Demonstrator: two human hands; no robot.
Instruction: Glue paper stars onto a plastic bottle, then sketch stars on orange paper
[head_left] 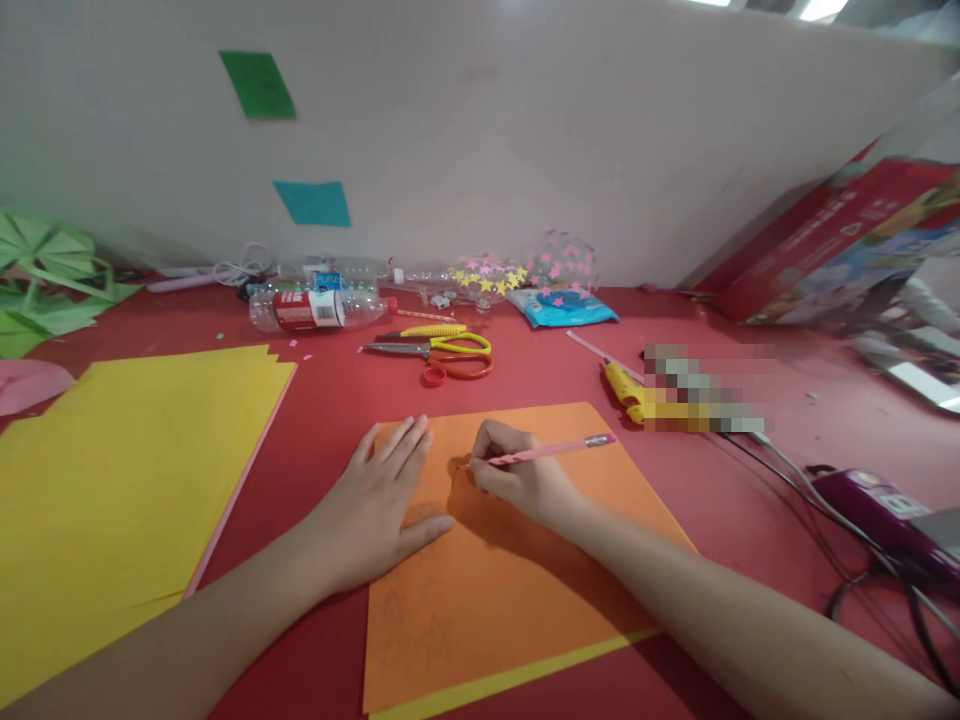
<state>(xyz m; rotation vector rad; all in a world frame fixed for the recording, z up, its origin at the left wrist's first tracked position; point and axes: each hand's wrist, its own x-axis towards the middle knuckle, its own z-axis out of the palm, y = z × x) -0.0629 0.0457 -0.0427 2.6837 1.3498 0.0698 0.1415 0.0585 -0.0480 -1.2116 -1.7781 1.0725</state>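
My right hand [521,470] grips a pink pencil [555,449], its tip down at an orange sheet of paper [517,610] and its eraser end pointing right. Flat on the left side of that sheet lies my left hand [390,500], fingers spread. Faint pencil lines show on the paper's lower left. A yellow sheet [510,682] peeks out under its near edge. Beyond the hands lie scissors [450,350] with yellow and red handles, beside a yellow-handled tool [431,331] and a red bottle cap [433,376].
Stacked yellow paper [135,480] covers the left. Plastic bottles [315,308], star-covered clear pieces [487,280] and a blue packet [564,306] line the wall. At right are a yellow glue gun [622,390], a power strip [694,385], cables, a purple device [885,520] and a red box [840,230].
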